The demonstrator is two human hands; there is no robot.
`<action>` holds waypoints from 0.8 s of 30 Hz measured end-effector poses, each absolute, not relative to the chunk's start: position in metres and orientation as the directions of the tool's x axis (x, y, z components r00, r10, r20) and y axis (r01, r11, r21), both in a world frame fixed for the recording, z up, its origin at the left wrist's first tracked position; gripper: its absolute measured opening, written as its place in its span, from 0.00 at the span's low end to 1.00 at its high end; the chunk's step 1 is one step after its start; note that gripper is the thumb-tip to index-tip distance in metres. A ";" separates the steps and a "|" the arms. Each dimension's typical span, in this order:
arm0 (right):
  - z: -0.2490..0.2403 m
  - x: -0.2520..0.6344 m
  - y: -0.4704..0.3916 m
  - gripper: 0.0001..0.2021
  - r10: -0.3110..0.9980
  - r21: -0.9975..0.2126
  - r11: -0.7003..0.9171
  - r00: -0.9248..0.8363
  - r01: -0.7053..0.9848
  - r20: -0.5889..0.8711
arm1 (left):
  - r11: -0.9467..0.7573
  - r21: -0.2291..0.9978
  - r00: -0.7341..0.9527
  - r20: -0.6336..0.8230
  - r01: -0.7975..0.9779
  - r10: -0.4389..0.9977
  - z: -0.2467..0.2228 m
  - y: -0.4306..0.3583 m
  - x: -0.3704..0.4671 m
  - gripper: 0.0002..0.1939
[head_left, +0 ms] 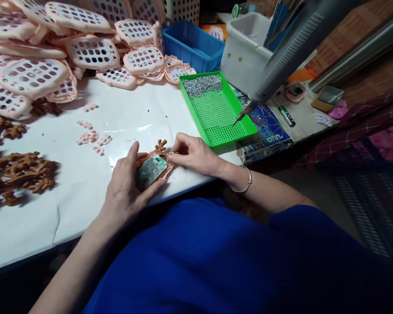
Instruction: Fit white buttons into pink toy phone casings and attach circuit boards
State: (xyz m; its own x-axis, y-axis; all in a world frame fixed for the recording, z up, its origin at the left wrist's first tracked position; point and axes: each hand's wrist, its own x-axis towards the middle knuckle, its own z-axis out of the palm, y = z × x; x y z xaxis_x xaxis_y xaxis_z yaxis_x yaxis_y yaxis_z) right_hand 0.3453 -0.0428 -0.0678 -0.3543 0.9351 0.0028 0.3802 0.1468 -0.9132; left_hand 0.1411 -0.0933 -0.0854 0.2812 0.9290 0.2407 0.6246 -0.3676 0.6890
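A small device with a green circuit board (151, 171) faces up near the table's front edge. My left hand (126, 179) is wrapped round its left side, with the thumb along the lower edge. At its upper right corner, the fingers of my right hand (196, 155) are pinched together; whatever lies between the fingertips is too small to make out. A brown antler-shaped piece (160, 146) sticks up from the device's top edge. Part of a pale pink rim (167, 173) shows along its right side.
Pink perforated shells (34, 76) are piled at the back left, brown antler pieces (36, 172) at the left. Small pink parts (88, 137) lie mid-table. A green tray (201, 124) holds screws (203, 85); a screwdriver (265, 83) hangs above it. Behind are blue (196, 54) and white (236, 65) bins.
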 end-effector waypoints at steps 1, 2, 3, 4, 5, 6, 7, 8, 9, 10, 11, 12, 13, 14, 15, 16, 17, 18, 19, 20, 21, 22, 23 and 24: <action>-0.068 0.345 -0.043 0.11 0.934 -0.906 0.160 -0.358 0.391 0.010 | -0.367 0.691 0.281 0.240 0.622 0.929 -0.085 -0.093 0.140 0.47; -0.068 0.345 -0.042 0.11 0.932 -0.898 0.176 -0.362 0.403 0.020 | -0.372 0.694 0.286 0.243 0.616 0.927 -0.085 -0.092 0.140 0.47; -0.067 0.345 -0.042 0.10 0.927 -0.888 0.193 -0.374 0.417 0.025 | -0.382 0.696 0.296 0.248 0.608 0.923 -0.086 -0.091 0.139 0.48; -0.067 0.346 -0.041 0.10 0.917 -0.875 0.210 -0.397 0.436 0.022 | -0.395 0.696 0.311 0.252 0.600 0.917 -0.086 -0.089 0.138 0.48; -0.066 0.346 -0.040 0.10 0.904 -0.857 0.231 -0.427 0.461 0.013 | -0.410 0.692 0.326 0.258 0.594 0.909 -0.087 -0.088 0.137 0.49; -0.064 0.346 -0.040 0.10 0.890 -0.832 0.256 -0.456 0.492 0.004 | -0.425 0.688 0.341 0.265 0.588 0.902 -0.087 -0.087 0.136 0.49; -0.063 0.347 -0.039 0.10 0.880 -0.802 0.283 -0.475 0.525 -0.001 | -0.437 0.684 0.353 0.270 0.584 0.896 -0.088 -0.086 0.135 0.49; -0.061 0.348 -0.038 0.09 0.877 -0.771 0.307 -0.481 0.557 0.002 | -0.445 0.681 0.360 0.274 0.581 0.891 -0.088 -0.086 0.135 0.49; -0.060 0.349 -0.038 0.09 0.883 -0.745 0.325 -0.469 0.583 0.019 | -0.449 0.681 0.362 0.279 0.579 0.889 -0.088 -0.085 0.135 0.49; -0.059 0.349 -0.037 0.09 0.894 -0.727 0.337 -0.446 0.599 0.046 | -0.453 0.681 0.361 0.285 0.576 0.888 -0.088 -0.085 0.135 0.49; -0.059 0.349 -0.037 0.10 0.904 -0.720 0.342 -0.420 0.604 0.077 | -0.456 0.682 0.362 0.289 0.573 0.886 -0.088 -0.085 0.135 0.49; -0.060 0.348 -0.036 0.12 0.912 -0.724 0.342 -0.399 0.599 0.100 | -0.462 0.681 0.366 0.293 0.569 0.883 -0.088 -0.085 0.135 0.49; -0.060 0.347 -0.035 0.12 0.914 -0.732 0.341 -0.390 0.589 0.112 | -0.468 0.678 0.371 0.297 0.567 0.880 -0.088 -0.085 0.135 0.49; -0.062 0.345 -0.034 0.12 0.913 -0.740 0.341 -0.391 0.579 0.115 | -0.473 0.674 0.377 0.298 0.568 0.877 -0.088 -0.084 0.135 0.49; -0.063 0.343 -0.032 0.11 0.910 -0.749 0.338 -0.400 0.571 0.106 | -0.478 0.667 0.382 0.299 0.571 0.875 -0.088 -0.084 0.135 0.49; -0.064 0.341 -0.030 0.10 0.908 -0.758 0.328 -0.410 0.563 0.088 | -0.480 0.661 0.384 0.299 0.576 0.873 -0.088 -0.084 0.135 0.49; -0.065 0.339 -0.028 0.08 0.907 -0.769 0.312 -0.416 0.558 0.067 | -0.481 0.655 0.385 0.300 0.582 0.873 -0.088 -0.084 0.135 0.49; -0.065 0.337 -0.026 0.07 0.908 -0.777 0.294 -0.417 0.556 0.044 | -0.480 0.651 0.385 0.296 0.589 0.874 -0.087 -0.083 0.135 0.49; -0.064 0.336 -0.024 0.06 0.909 -0.782 0.276 -0.416 0.558 0.024 | -0.479 0.648 0.387 0.292 0.593 0.875 -0.087 -0.083 0.134 0.50; -0.063 0.335 -0.022 0.05 0.909 -0.783 0.261 -0.416 0.565 0.003 | -0.479 0.647 0.392 0.288 0.593 0.874 -0.087 -0.083 0.134 0.50; -0.061 0.334 -0.020 0.05 0.908 -0.779 0.251 -0.419 0.575 -0.017 | -0.479 0.648 0.397 0.283 0.592 0.873 -0.087 -0.082 0.134 0.50; -0.060 0.334 -0.018 0.04 0.904 -0.771 0.247 -0.426 0.587 -0.035 | -0.476 0.652 0.401 0.275 0.590 0.874 -0.087 -0.082 0.134 0.49; -0.058 0.334 -0.016 0.04 0.895 -0.764 0.247 -0.442 0.596 -0.055 | -0.471 0.657 0.398 0.271 0.589 0.876 -0.087 -0.082 0.134 0.50; -0.057 0.335 -0.015 0.04 0.885 -0.759 0.252 -0.461 0.601 -0.071 | -0.462 0.664 0.391 0.267 0.587 0.881 -0.087 -0.082 0.135 0.50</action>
